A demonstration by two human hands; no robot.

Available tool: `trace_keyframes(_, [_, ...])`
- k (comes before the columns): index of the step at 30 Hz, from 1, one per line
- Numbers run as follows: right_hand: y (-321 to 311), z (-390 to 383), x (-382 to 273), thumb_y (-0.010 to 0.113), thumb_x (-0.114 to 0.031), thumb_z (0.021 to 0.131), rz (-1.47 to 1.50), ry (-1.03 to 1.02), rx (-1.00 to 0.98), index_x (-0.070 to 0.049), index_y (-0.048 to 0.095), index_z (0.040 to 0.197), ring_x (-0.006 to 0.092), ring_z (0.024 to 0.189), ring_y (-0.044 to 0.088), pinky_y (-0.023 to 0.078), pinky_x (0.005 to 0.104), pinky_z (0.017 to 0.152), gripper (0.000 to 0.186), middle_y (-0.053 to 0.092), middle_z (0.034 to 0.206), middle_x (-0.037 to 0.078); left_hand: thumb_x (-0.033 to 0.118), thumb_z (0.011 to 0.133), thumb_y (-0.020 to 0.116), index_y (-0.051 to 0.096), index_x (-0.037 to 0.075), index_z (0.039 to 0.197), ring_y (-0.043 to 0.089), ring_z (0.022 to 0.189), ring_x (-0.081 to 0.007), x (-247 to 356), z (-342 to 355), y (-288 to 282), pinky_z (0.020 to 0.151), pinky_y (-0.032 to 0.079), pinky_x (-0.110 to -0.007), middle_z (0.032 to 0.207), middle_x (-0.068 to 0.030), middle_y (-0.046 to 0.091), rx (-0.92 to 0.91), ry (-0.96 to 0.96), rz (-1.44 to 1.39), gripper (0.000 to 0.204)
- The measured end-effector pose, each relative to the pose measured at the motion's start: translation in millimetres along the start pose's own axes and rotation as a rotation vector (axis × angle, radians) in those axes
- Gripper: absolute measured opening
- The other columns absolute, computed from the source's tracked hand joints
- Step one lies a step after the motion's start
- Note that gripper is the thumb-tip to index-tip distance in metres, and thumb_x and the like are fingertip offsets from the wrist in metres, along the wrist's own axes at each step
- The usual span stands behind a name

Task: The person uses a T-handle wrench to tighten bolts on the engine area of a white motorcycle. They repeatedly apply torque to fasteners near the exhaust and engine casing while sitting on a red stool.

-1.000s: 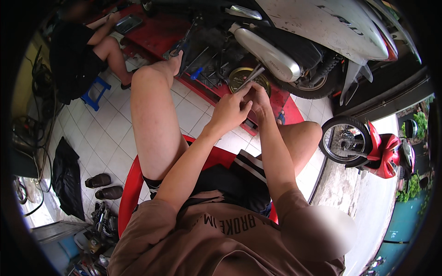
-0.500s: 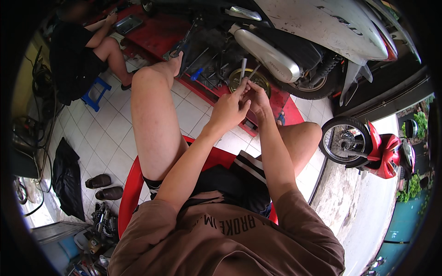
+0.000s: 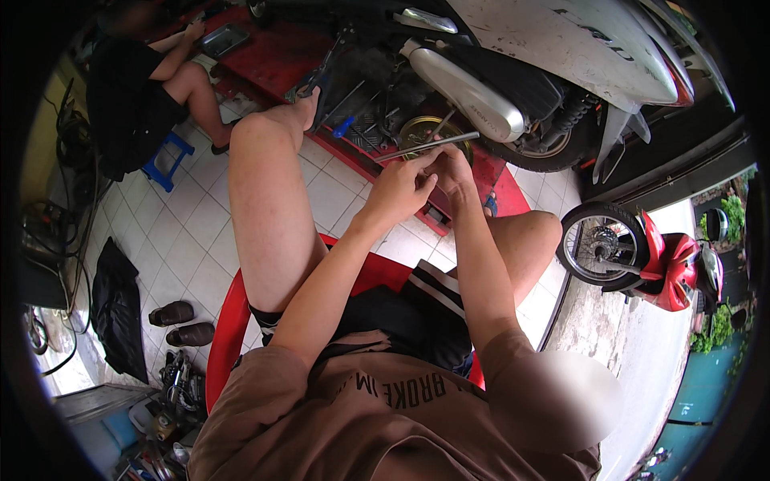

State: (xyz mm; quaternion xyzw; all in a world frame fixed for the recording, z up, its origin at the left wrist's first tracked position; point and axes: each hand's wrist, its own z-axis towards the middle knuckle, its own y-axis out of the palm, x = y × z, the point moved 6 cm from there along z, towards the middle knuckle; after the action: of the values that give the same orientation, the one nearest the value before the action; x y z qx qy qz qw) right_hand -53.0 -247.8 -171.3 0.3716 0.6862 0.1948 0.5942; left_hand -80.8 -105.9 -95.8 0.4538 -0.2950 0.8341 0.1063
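A slim metal rod lies slantwise at the meeting fingertips of the left hand and right hand, in front of a round gold-rimmed tin; both hands' fingers are drawn in close, but I cannot tell which hand grips it. The rod appears clear of the silver scooter, and with a blue-handled tool lying on the red surface, work looks unfinished, though how much is left does not show.
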Motion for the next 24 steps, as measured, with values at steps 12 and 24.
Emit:
trace_keyframes(12, [-10.0,13.0,1.9,0.057,-0.018,0.09,-0.011,-0.017,-0.119,-0.004,0.056,0.093,0.0139,0.069,0.05,0.045,0.0288,0.066,0.014,0.051,0.071,0.001,0.019,0.084,0.061,0.05,0.006,0.132,0.064,0.063,-0.0286,-27.5,-7.5,12.0,0.063,0.05,-0.038,0.071,-0.0129,0.065,-0.184,-0.309,0.307,0.051])
trace_keyframes(24, [-9.7,11.1,2.5,0.059,-0.015,0.088,0.057,-0.014,-0.115,-0.003,0.056,0.098,0.0142,0.068,0.048,0.044,0.03,0.068,0.015,0.051,0.071,0.002,0.024,0.083,0.062,0.038,0.001,0.138,0.063,0.066,-0.0381,-9.3,-4.1,-6.9,0.062,0.049,-0.046,0.066,-0.0191,0.063,0.047,-0.31,0.405,0.064])
